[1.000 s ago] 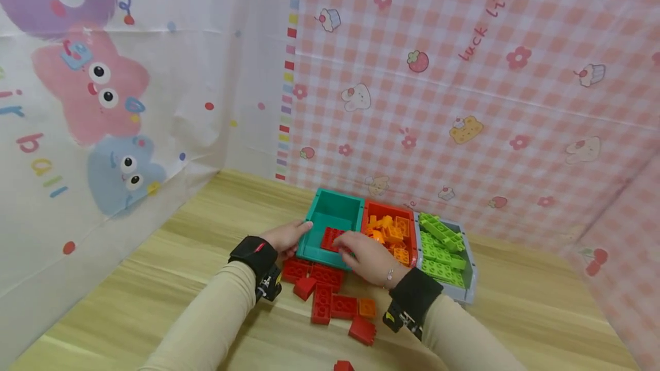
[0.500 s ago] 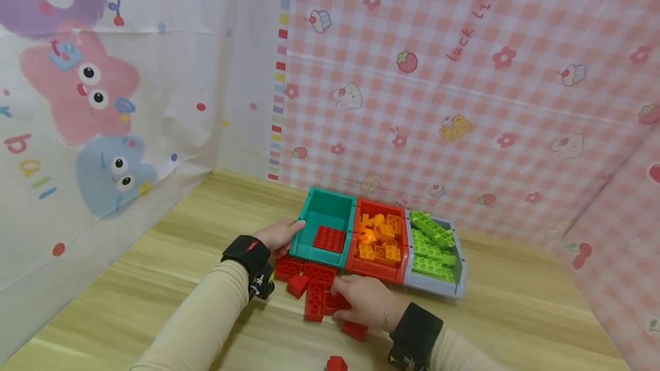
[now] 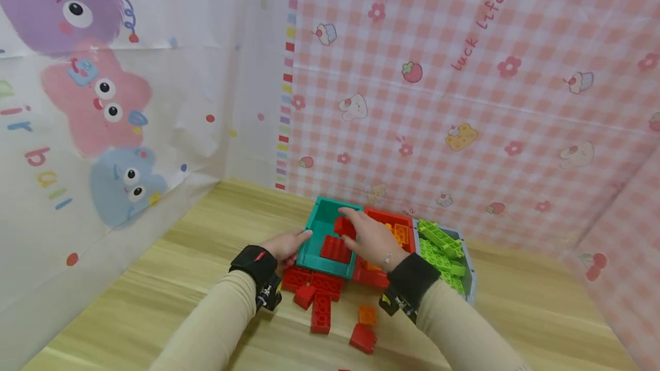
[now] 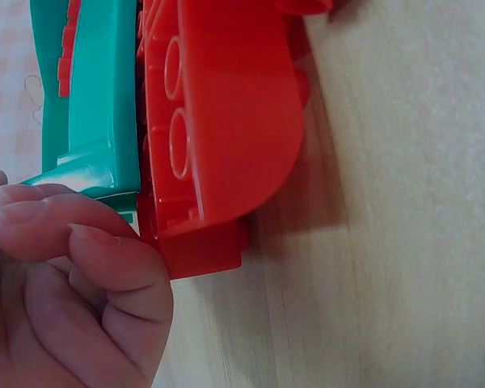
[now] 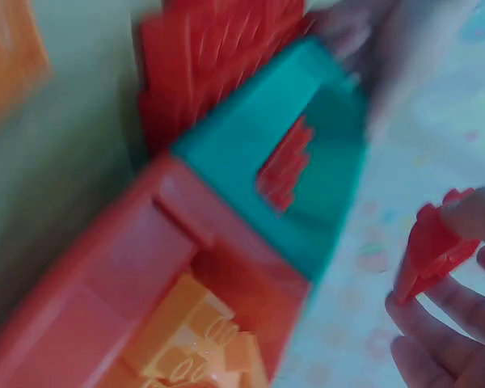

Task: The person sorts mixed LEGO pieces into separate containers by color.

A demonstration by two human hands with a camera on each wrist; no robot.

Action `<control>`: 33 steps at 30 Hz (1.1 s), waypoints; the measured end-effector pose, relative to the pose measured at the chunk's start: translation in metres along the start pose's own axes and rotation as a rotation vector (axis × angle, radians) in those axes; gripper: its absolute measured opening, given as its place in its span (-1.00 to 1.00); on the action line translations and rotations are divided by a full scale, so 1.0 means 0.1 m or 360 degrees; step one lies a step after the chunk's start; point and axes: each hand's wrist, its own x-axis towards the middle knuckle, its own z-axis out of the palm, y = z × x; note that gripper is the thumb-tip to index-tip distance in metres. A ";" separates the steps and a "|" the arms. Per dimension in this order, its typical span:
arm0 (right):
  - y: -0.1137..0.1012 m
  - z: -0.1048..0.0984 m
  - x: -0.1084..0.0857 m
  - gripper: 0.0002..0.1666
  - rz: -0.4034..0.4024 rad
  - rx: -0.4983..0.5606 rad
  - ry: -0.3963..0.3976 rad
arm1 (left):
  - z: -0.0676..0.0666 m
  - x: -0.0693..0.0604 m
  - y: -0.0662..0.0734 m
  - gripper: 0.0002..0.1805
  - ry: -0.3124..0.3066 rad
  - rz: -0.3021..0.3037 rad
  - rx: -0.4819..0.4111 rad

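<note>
In the head view, my left hand (image 3: 283,248) grips the left side of the teal bin (image 3: 323,267), thumb on the rim and fingers bent below it. The left wrist view shows those fingers beside the bin's corner and several red bricks (image 4: 246,121). Above the teal bin, my right hand (image 3: 375,238) pinches a red building brick (image 3: 342,226); its curved, studded shape appears in the right wrist view as a red brick (image 5: 436,246) between thumb and fingers. A flat red studded brick (image 3: 336,249) lies inside the teal bin.
Right of the teal bin stand a red bin (image 3: 368,277) of orange bricks and a grey bin (image 3: 471,285) of green bricks (image 3: 437,253). Several red bricks (image 3: 321,314) and one orange brick (image 3: 368,315) lie on the wooden table in front. Printed cloth hangs behind.
My right hand went from the teal bin down to the bricks on the table, took a red brick, and is back over the bin with it. My left hand stays at the bin's edge.
</note>
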 end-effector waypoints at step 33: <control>0.37 0.05 -0.08 -0.71 0.0145 -0.0434 -0.0399 | 0.45 0.01 0.06 -0.41 -0.0135 0.0026 0.0007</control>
